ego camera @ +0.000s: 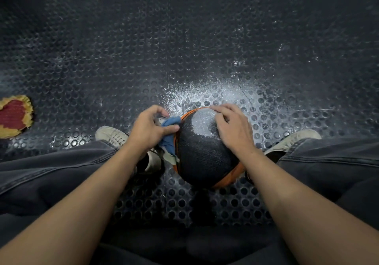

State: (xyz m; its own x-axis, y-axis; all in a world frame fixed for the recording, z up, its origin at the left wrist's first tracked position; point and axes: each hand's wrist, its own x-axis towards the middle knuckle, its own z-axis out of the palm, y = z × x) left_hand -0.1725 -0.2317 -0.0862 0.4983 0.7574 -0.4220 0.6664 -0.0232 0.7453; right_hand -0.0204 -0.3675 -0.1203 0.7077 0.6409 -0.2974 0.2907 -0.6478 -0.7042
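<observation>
ball: black pebbled rubber ball with orange stripes (203, 148); sits on the floor between the person's feet, right under the camera; the top patch looks shiny and wet-ish
left hand (148, 130): pinching a crumpled blue cloth (169, 122) between thumb and curled fingers; cloth is pushed up against the ball's left side, touching the orange stripe; a paler bit of it hangs down lower
right hand (233, 125): resting on the ball's upper right, fingers spread loosely over the curve; not clamped on anything
floor: black studded rubber matting (184, 49); whitish speckled splatter (205, 92) just beyond the ball
feet: beige canvas sneakers, one on the left (111, 134), one on the right (295, 139), either side of the ball; dark grey jeans (51, 168) above them
off to the left: a red rag with frilly yellow edge (14, 116), well apart from the ball, cut off by the frame
</observation>
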